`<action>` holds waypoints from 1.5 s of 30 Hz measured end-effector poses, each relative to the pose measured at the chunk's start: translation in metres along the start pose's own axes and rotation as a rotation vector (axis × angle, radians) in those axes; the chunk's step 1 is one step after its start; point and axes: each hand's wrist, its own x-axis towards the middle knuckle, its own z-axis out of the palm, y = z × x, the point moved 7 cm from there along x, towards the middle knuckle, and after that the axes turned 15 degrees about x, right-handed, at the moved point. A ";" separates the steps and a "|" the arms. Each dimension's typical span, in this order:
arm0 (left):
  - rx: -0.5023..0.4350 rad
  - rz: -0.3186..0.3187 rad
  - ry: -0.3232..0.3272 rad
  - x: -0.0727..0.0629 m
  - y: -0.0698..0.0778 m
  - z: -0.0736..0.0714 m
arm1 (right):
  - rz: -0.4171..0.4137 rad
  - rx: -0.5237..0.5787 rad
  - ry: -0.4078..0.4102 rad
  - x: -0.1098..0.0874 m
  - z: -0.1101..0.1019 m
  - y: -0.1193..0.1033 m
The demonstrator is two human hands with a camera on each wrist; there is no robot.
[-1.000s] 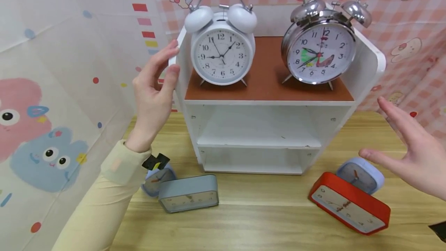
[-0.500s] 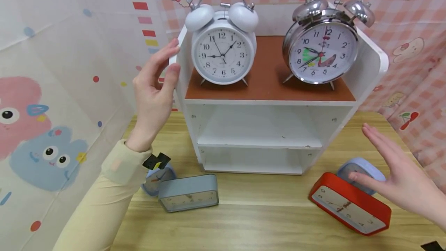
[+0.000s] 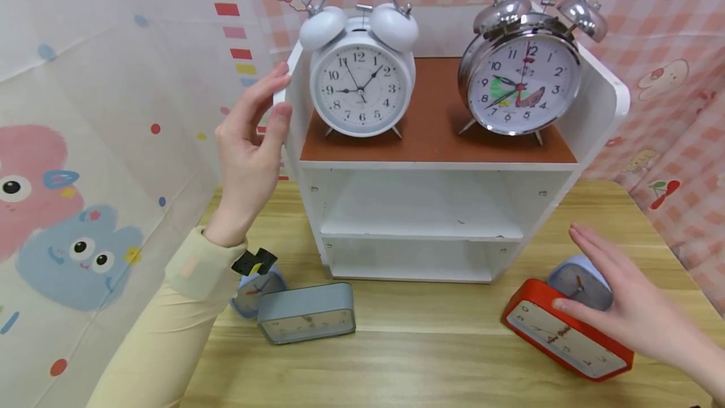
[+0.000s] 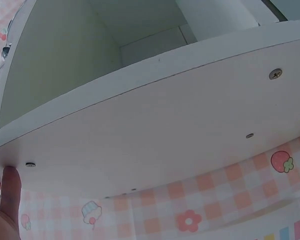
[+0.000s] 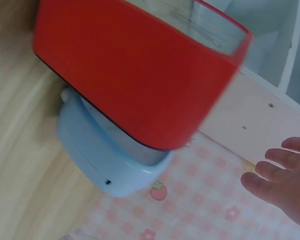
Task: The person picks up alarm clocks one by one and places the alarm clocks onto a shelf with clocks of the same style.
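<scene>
In the head view my left hand touches the outer left side of a white shelf unit. A finger lies against that panel in the left wrist view. My right hand, fingers extended and thumb apart, is over a red rectangular clock and a light blue clock leaning behind it; nothing is in its grasp. On the brown top shelf stand a white twin-bell alarm clock at left and a silver twin-bell alarm clock at right.
A grey-blue rectangular clock sits on the wooden tabletop, before another small blue clock at the left. Patterned cloth hangs behind the shelf unit, and a printed sheet hangs at the left.
My right hand has moved left and down from beside the shelf unit to over the red clock, partly covering it and the blue one. The left hand stays put.
</scene>
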 end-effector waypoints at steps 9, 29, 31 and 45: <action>-0.004 0.004 0.006 0.000 0.001 0.001 | -0.029 -0.064 -0.094 -0.012 0.024 0.013; -0.009 0.001 0.004 -0.001 0.001 0.000 | 0.053 -0.134 -0.181 -0.027 0.045 0.034; -0.010 -0.001 0.004 -0.001 0.001 0.000 | 0.082 -0.131 -0.200 -0.027 0.047 0.036; -0.004 -0.006 0.004 -0.001 0.001 0.000 | 0.191 -0.105 -0.220 -0.027 0.054 0.037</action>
